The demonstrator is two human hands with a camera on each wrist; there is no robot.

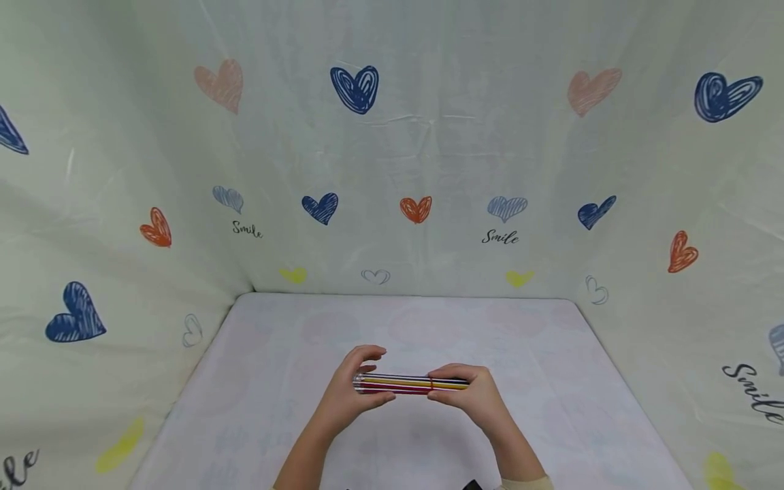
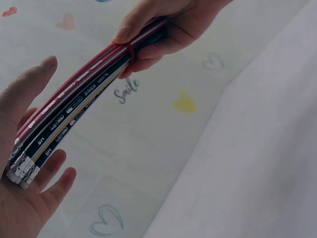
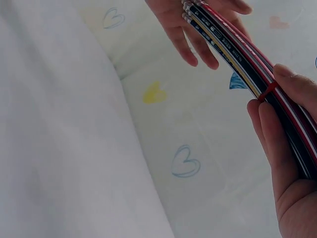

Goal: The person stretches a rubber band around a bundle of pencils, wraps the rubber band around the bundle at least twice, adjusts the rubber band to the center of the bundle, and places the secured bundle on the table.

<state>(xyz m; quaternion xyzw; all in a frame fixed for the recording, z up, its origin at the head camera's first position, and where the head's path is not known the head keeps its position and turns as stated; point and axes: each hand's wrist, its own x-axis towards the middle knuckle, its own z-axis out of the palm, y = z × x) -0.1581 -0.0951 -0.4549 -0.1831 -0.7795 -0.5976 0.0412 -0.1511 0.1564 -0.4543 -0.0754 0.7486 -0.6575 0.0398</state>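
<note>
a bundle of pencils point(image 1: 398, 384), held above the white table point(image 1: 416, 327)
the right hand point(image 1: 476, 393) grips it at the red band point(image 1: 431, 384), thumb and fingers curled round; the left hand point(image 1: 344, 393) is spread wide, thumb and fingers apart, the eraser ends point(image 2: 22, 172) at its palm.

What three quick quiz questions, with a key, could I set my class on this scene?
1. Which hand has its fingers curled round the pencils? A) left B) right C) neither
2. True or false: a blue band is wrapped round the pencils.
3. Fill the gap: the pencils' silvery ends are at the ____ hand.

Key:
1. B: the right hand grips them.
2. False: the band is red.
3. Left: they are at the left hand, whose fingers are spread.
</note>
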